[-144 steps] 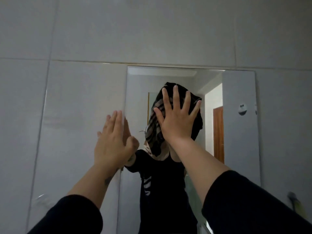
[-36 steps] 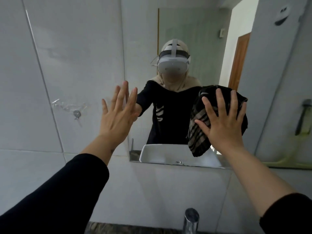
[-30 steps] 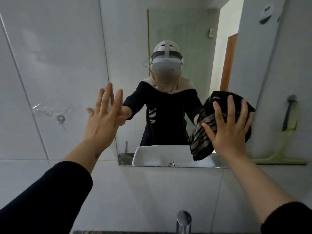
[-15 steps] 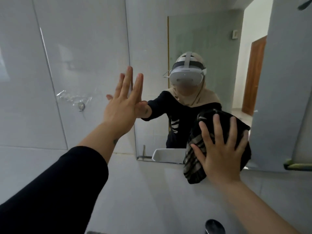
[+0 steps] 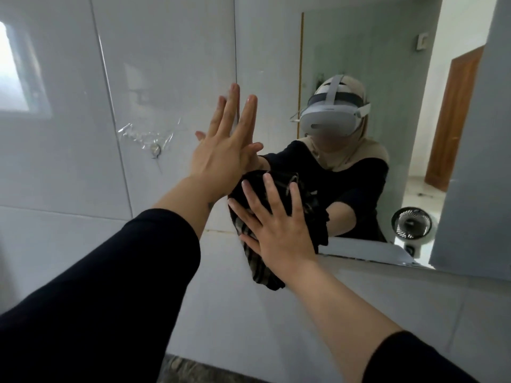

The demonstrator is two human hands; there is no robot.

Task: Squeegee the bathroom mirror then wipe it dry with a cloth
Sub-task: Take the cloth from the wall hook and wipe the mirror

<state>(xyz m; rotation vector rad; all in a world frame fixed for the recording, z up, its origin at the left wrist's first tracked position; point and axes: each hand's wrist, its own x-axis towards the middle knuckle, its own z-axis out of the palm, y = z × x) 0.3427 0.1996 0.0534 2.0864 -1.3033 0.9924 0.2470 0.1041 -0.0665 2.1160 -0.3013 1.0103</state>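
The mirror [image 5: 359,64] fills the upper right of the tiled wall. My right hand [image 5: 279,230] lies flat, fingers spread, pressing a dark striped cloth [image 5: 257,261] against the mirror's lower left corner; part of the cloth hangs below the mirror's bottom edge. My left hand [image 5: 224,150] rests flat with fingers apart on the wall at the mirror's left edge, holding nothing. No squeegee is in view.
White wall tiles [image 5: 138,78] lie left of and below the mirror. A clear adhesive hook [image 5: 154,146] sticks to the tile left of my left hand. The mirror reflects a person in a headset, a small fan [image 5: 412,223] and a wooden door [image 5: 453,117].
My right hand has slid the cloth leftward along the mirror's lower part to its lower left corner, beneath my left hand. My left hand stayed at the mirror's left edge. The squeegee left the view.
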